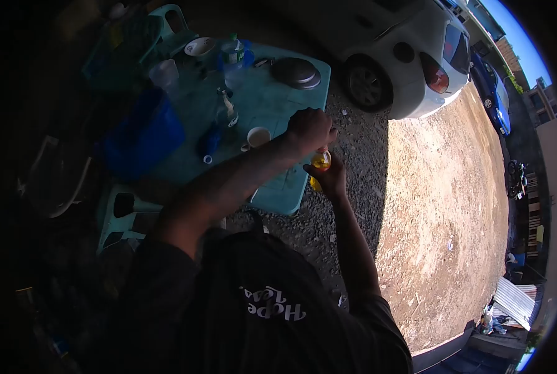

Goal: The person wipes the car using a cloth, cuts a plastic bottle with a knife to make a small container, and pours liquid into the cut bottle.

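Note:
Near the right edge of the green table [278, 159], my right hand [333, 177] is wrapped round a small clear bottle [320, 161] with yellow-orange liquid. My left hand [311, 129] is closed at the top of this bottle, with its fingers bent over the neck; whether a cap is there is hidden. A white cup [258, 136] stands on the table beside my left forearm. Further left are a clear glass bottle [227, 112] and a dark blue bottle [210, 142] with a white ring-like end.
On the table are also a large plastic bottle [233, 57], a round dark lid [294, 71], a bowl [200, 46], a clear pitcher [164, 75] and a blue bag [144, 134]. Green chairs [119, 215] flank it. A white car [409, 62] is parked on the gravel beyond.

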### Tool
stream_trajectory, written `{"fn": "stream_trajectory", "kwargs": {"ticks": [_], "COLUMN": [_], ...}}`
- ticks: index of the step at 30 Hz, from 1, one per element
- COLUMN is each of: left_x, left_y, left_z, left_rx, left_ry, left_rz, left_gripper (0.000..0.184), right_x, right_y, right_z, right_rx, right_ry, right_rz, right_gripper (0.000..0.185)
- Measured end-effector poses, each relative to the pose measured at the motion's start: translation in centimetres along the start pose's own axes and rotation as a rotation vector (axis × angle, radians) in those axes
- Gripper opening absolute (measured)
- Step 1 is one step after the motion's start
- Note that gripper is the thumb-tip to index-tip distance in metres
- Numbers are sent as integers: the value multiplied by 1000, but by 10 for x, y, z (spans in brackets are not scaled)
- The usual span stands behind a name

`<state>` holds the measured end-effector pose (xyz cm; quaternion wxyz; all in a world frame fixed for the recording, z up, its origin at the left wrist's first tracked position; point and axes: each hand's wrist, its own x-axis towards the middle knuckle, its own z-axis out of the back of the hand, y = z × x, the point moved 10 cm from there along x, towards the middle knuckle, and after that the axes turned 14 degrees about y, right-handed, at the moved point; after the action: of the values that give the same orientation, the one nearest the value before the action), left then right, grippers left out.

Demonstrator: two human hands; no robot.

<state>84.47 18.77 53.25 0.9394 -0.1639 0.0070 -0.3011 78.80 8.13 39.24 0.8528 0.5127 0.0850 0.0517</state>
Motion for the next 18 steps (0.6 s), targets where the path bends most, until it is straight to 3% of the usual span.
{"fn": "stream_trajectory", "kwargs": {"ticks": [5, 6, 10, 14, 16, 18], "left_x": [-29, -39, -114, -221, -288, -361], "left_y": [51, 67, 117, 195, 214, 248], "left_z": [24, 16, -19, -115, -148, -207], "left_rx": [-246, -316, -577, -549, -729, -1019], "left_ry": [-119, -44, -111, 36, 37, -420], "left_rz": [74, 129, 181, 554, 760, 583], "left_gripper": [45, 44, 39, 35, 34, 35], "right_x": [4, 3, 3, 4, 7, 12], "right_y": [-42, -46, -87, -106, -109, -117], "right_z": [-4, -2, -8, -18, -22, -28], "right_rx": [-69, -156, -356, -425, -419, -440], "right_ry": [116, 100, 99, 147, 162, 190], "right_rz": [-89, -100, -123, -207, -199, -210], "right_gripper": [59, 59, 62, 60, 59, 56]}}
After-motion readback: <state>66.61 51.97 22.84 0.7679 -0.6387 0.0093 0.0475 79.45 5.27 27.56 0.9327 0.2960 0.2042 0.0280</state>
